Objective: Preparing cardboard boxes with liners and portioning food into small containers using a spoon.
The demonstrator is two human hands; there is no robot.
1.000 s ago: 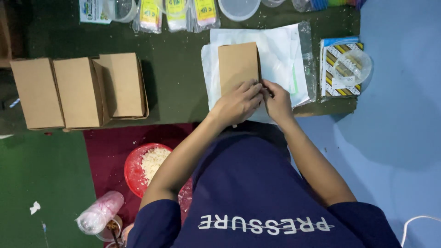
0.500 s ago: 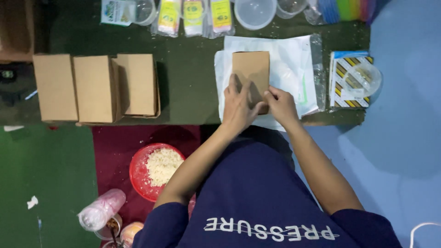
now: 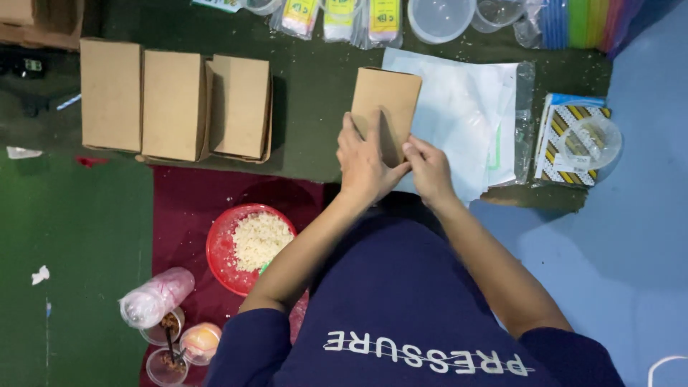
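Observation:
A small brown cardboard box [image 3: 387, 100] is held a little above a stack of white plastic bags [image 3: 466, 115] on the dark green surface. My left hand [image 3: 365, 161] is wrapped around the box's near end, fingers laid across its face. My right hand [image 3: 428, 168] pinches the box's near right corner with thumb and fingers. The box's far end points away from me and is tilted slightly left.
Three brown boxes [image 3: 172, 104] stand side by side at the left. A red bowl of pale crumbs [image 3: 251, 244] lies near my left elbow, with a roll of plastic cups [image 3: 154, 297] beside it. Clear round containers [image 3: 441, 16], labelled packets [image 3: 344, 18] and a striped packet [image 3: 573, 140] line the far and right sides.
The box has come up off the white bags and shifted left. My left hand moved from its near edge onto its face. The view has drifted, so everything sits further right.

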